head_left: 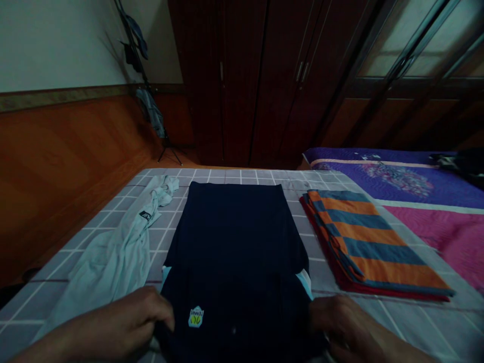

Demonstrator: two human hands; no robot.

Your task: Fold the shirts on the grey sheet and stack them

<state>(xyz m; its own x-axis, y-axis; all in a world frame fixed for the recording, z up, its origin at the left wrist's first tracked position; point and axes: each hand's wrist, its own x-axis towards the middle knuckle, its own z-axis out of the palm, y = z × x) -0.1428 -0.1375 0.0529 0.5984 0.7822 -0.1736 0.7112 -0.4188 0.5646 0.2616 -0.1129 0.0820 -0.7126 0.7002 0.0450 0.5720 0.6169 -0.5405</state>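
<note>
A dark navy shirt (238, 227) lies spread on the checked grey bedsheet (249, 175), with a small tennis badge near its lower left and pale blue patches at both sides. My left hand (128, 322) pinches the shirt's near left edge, fingers closed on the cloth. On the other side, my right hand (344, 325) is closed on the near right edge. The shirt's nearest part runs out of the bottom of the view. Left of it lies a crumpled pale grey garment (117, 252) with a black label.
Folded orange-and-blue striped cloth (374, 232) rests on a red folded cloth (412, 294) at the right. A purple and pink bed cover (378, 176) lies beyond. Dark wardrobe (242, 85) stands at the back, and a coat stand (139, 65) in the left corner.
</note>
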